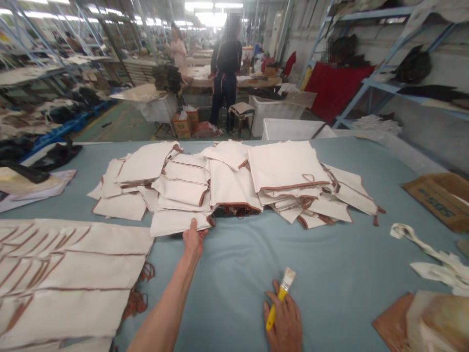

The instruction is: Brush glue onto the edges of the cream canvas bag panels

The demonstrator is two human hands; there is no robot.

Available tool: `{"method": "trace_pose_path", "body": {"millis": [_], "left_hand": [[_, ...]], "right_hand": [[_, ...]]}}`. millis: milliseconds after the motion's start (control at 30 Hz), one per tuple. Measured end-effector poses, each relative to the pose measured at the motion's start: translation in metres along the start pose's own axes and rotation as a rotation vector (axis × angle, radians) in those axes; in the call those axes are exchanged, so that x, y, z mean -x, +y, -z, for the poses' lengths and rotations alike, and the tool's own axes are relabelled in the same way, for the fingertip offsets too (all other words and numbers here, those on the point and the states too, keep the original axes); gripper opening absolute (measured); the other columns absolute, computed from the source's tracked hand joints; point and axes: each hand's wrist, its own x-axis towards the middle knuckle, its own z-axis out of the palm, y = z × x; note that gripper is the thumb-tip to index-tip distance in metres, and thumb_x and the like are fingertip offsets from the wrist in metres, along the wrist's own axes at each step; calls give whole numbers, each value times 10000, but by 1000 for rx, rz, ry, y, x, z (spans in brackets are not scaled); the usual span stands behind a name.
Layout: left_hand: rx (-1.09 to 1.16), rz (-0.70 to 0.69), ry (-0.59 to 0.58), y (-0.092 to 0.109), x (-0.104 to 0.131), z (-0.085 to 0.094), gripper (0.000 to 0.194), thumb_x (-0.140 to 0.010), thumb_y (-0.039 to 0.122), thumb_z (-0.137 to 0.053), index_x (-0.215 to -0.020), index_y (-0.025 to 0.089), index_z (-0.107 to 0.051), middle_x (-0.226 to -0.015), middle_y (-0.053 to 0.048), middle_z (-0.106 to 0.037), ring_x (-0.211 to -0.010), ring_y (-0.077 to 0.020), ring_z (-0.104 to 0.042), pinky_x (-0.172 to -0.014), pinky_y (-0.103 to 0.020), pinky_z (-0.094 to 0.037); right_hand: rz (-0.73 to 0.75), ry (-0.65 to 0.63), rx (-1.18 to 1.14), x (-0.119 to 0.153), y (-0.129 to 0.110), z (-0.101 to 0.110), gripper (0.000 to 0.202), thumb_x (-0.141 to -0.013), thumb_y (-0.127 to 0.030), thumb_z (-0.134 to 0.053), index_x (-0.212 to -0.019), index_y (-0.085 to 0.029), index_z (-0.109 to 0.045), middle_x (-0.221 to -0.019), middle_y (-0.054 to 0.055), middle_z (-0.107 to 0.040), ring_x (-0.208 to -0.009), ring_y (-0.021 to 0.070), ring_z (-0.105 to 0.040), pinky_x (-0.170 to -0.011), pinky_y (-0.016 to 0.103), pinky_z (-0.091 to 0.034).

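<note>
- Holding a flat paintbrush with a yellow handle and pale bristles [277, 309], the right hand [285, 320] lies low over the table with its blue-green covering [230, 288], fingers closed about the handle. Bristles pointing outward, clear of the cloth, seem the safer carriage.
- Lower left: overlapping rows of cream, brown-edged fabric panels [88, 271], beside the left forearm.
- Farther out: the left hand [193, 238] pinches the near edge of a cream rectangular fabric piece [174, 222], thumb above, at the heap's front. A light, level pinch should best avoid creasing it or dragging its neighbours.
- Behind: a loose heap of similar cream pieces [284, 164].
- Beyond the table: a white plastic bin [296, 128] and a standing person in dark clothing [227, 58].
</note>
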Motion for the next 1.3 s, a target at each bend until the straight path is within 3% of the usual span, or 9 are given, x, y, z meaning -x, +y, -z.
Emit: {"method": "trace_pose_path", "body": {"millis": [233,433,600,767,933,1033,1133,1200,1300], "left_hand": [[-111,111,-23,-78,122,56,328,-904,482,-751,-805,173,-701,-646,8,-667,-510,-130,-591,-482,-263,-500],[-108,258,48,-112,206,112,255,-808,430,-831,-734,229,-692,-624,-39,-711,-433,-154,-587,-383,-264,-471],[-79,451,21,-128,260,132,226,-868,324,-805,-797,153,-675,-573,-31,-693,-379,-131,-571,-373,-225,-478],[25,664,-2,-137,299,128,176,-997,302,-639,-937,137,-646,-594,-11,-716,-419,-125,-633,-409,-191,-496],[164,882,-144,-132,339,101,310,-1056,364,-465,-1026,123,-659,-761,-54,-767,-560,-151,-714,-471,-226,-536],[237,1020,-384,-125,370,76,460,-1025,500,-475,-1177,117,-679,-1085,-132,-783,-693,-218,-750,-512,-314,-573],[186,1073,-771,-116,394,56,616,-966,670,-486,-1235,143,-654,-1369,-166,-685,-953,-261,-762,-668,-358,-616],[-152,893,-994,-113,399,48,642,-997,682,-389,-1249,143,-630,-1347,-187,-702,-954,-250,-770,-676,-339,-610],[-931,34,-1196,-113,384,34,554,-1088,498,-226,-1328,157,-591,-1127,-149,-795,-861,-238,-786,-698,-366,-628]], "right_hand": [[-40,-7,-32,0,-2,0,320,-1063,-455,-487,-1168,-216,-672,-1364,166,-685,-1131,334,-597,-975,517,-489],[-105,27,-170,-1,-2,0,281,-1069,-393,-492,-1188,-202,-660,-1386,172,-673,-1183,324,-603,-1003,530,-488],[-140,37,-368,-4,5,14,233,-1046,-337,-516,-1171,-202,-660,-1339,173,-700,-1201,309,-647,-991,518,-537],[-147,-14,-382,4,8,54,207,-1045,-298,-519,-1205,-211,-619,-1408,177,-658,-1218,281,-666,-995,487,-569],[-185,-73,-481,17,5,96,209,-1040,-327,-548,-1213,-231,-616,-1401,159,-673,-1271,275,-663,-1026,473,-569],[-314,-42,-551,19,23,121,224,-1050,-364,-517,-1183,-220,-626,-1365,160,-699,-1264,273,-677,-1022,463,-574],[-437,81,-479,19,59,155,253,-1042,-407,-518,-1130,-198,-631,-1334,186,-713,-1210,292,-705,-994,485,-583],[-417,81,-419,21,81,182,237,-1035,-392,-533,-1124,-199,-637,-1327,189,-720,-1194,301,-717,-978,495,-589],[-254,-9,-406,28,93,217,162,-1025,-307,-561,-1135,-217,-640,-1352,169,-715,-1235,295,-705,-993,483,-590]]}}
